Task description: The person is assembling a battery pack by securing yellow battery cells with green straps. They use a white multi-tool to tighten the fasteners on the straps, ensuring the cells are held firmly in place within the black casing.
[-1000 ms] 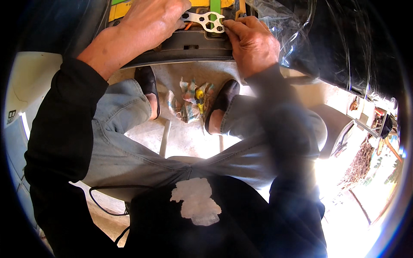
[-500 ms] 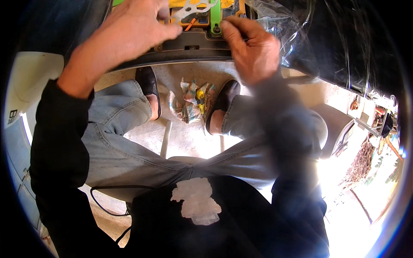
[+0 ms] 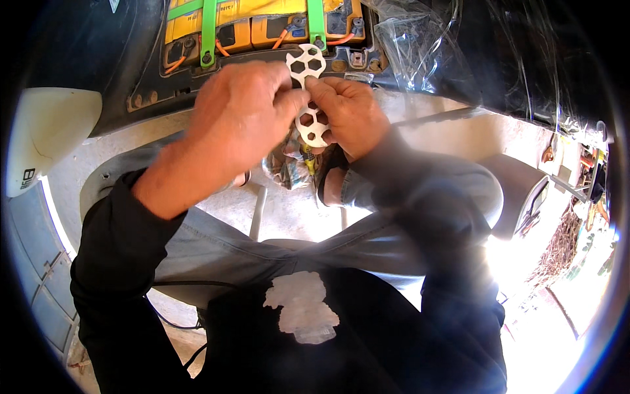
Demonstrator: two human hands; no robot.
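A flat silver multi-hole hex wrench (image 3: 306, 66) is held upright between my hands, just in front of the battery compartment. My right hand (image 3: 354, 115) pinches it, with the thumb across its narrow middle. My left hand (image 3: 239, 108) meets the same middle part from the other side, its thumb on the wrench and its other fingers curled. Beyond the hands are yellow batteries (image 3: 230, 34) with orange wires. Over them run green straps, a left strap (image 3: 209, 29) and a right strap (image 3: 316, 23); each ends in a dark bolt at the compartment's near edge.
Between my feet a yellow screwdriver (image 3: 308, 157) rests on a crumpled cloth (image 3: 282, 172). Clear plastic film (image 3: 410, 49) covers the dark bodywork at right. A pale rounded panel (image 3: 56, 131) stands at left. Dry twigs (image 3: 558, 253) lie at the far right.
The wrench has come nearer to me, from above the batteries to in front of them. My right hand has left the right strap's bolt and now grips the wrench; my left hand moved right.
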